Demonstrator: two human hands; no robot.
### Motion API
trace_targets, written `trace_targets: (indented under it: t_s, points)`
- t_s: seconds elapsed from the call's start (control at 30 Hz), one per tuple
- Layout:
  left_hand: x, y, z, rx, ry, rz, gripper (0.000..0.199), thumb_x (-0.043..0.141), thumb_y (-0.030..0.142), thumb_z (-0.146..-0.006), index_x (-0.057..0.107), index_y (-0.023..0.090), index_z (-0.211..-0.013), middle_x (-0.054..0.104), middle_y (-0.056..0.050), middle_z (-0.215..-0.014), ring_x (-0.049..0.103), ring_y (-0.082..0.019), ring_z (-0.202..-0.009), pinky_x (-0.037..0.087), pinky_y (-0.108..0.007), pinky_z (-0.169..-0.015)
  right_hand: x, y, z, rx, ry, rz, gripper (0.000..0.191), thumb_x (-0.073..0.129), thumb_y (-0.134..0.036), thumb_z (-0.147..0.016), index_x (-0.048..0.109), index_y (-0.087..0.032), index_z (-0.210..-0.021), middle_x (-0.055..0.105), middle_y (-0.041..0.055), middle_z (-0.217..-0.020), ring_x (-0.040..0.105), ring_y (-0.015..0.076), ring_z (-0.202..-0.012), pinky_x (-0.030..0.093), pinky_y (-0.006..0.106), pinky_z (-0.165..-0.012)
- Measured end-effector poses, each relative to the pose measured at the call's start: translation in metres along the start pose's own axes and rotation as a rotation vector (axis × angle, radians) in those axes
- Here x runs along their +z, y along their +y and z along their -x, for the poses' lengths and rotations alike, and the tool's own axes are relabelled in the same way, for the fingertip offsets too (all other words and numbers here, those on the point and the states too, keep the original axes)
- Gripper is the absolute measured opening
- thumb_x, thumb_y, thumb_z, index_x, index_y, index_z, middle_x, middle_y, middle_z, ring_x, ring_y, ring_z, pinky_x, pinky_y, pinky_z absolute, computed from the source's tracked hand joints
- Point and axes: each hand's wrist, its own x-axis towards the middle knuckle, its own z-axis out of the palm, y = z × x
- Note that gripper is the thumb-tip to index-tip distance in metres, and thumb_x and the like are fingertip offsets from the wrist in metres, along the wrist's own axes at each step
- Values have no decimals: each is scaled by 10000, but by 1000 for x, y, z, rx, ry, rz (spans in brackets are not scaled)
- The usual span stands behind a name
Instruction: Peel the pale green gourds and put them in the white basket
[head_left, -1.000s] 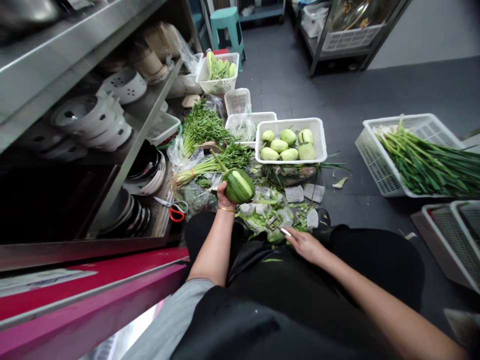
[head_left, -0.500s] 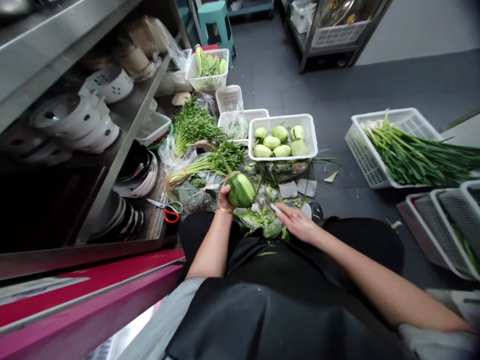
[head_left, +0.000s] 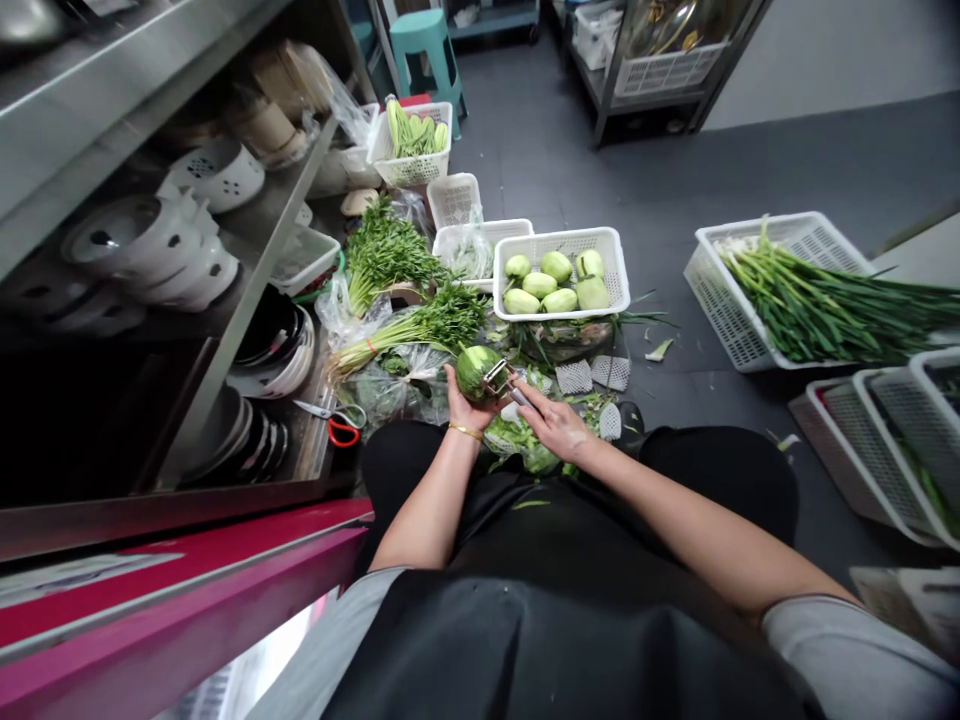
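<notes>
My left hand is wrapped around the near left side of a round green squash, which shows pale peeled strips between darker skin. In my right hand is a vegetable peeler, its fingers closed on the handle. The peeler's metal head lies against the right side of the squash. Below both hands, green peelings are heaped on plastic by my feet. Just beyond stands a white basket with several pale peeled squashes.
Bundled leafy greens and orange-handled scissors lie to the left, beside shelves of bowls. On the right, a basket holds long green stalks, with stacked baskets nearer. A teal stool stands at the back.
My right hand has moved left and up, bringing the peeler onto the squash. My left hand has turned the squash, so its striped face is no longer towards me.
</notes>
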Motion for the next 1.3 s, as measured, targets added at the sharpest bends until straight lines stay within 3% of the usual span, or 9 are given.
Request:
trace_targets:
  t_s: [0.23,0.4,0.47,0.6,0.83,0.93,1.07,1.17,1.3]
  points:
    - [2,16,-3,284,-12,-88,378,654,434,-658,679,179,-937,713,-58,-875,665,-231,-849,532,-378,-826,-46,-17,-24,-78,32,89,486,360,-321,-941,456,-207,-1403,519,45,-1382,514,213,-1239,404,371,-1063]
    - [6,19,-7,436,17,15,403,624,422,-660,681,179,-976,720,-45,-885,675,-209,-845,539,-327,-785,-4,-13,-4,-48,19,107,501,351,-282,-952,399,-175,-1439,535,97,-1363,602,234,-1128,477,371,-978]
    - [5,26,-7,444,47,61,431,616,451,-657,677,188,-992,720,-46,-915,674,-218,-875,541,-326,-762,18,9,29,82,-138,163,488,396,-277,-932,457,-175,-1405,691,114,-1121,696,262,-906,559,396,-818]
    - [3,36,-7,487,-19,40,474,628,472,-635,671,207,-1026,706,-60,-1024,646,-252,-1001,531,-361,-814,2,39,56,113,-128,151,484,349,-281,-940,477,-150,-1388,628,124,-1237,626,267,-1086,515,391,-923]
    - [-10,27,-1,404,-180,-159,549,691,442,-538,681,180,-1021,686,-102,-1051,640,-289,-978,508,-426,-863,-77,-40,-46,-152,-36,186,472,327,-336,-957,482,-190,-1379,510,38,-1393,475,191,-1274,361,361,-1093]
    - [-11,30,1,443,-163,-201,576,722,405,-492,682,190,-1025,687,-101,-1033,643,-294,-950,511,-415,-840,-60,-44,-43,-174,-35,184,473,337,-325,-956,466,-192,-1392,526,48,-1377,522,190,-1229,387,351,-1073]
    - [-3,40,1,514,-65,-88,552,674,488,-559,676,208,-1034,689,-83,-1028,623,-309,-1019,511,-419,-833,-19,6,26,-82,-154,125,429,402,-288,-925,551,-230,-1323,639,69,-1232,629,218,-1085,507,337,-942]
    - [6,43,1,498,-115,-10,590,587,584,-646,643,238,-1121,669,-76,-1106,598,-308,-1081,500,-464,-864,-19,36,58,0,-155,158,416,388,-228,-904,607,-234,-1258,684,103,-1134,668,256,-998,560,386,-848]
    - [13,30,4,355,-159,-37,654,543,693,-676,643,231,-1128,666,-89,-1110,603,-312,-1071,496,-494,-880,-55,7,8,-80,-46,187,463,345,-281,-947,487,-178,-1375,542,98,-1354,542,237,-1208,444,393,-1029]
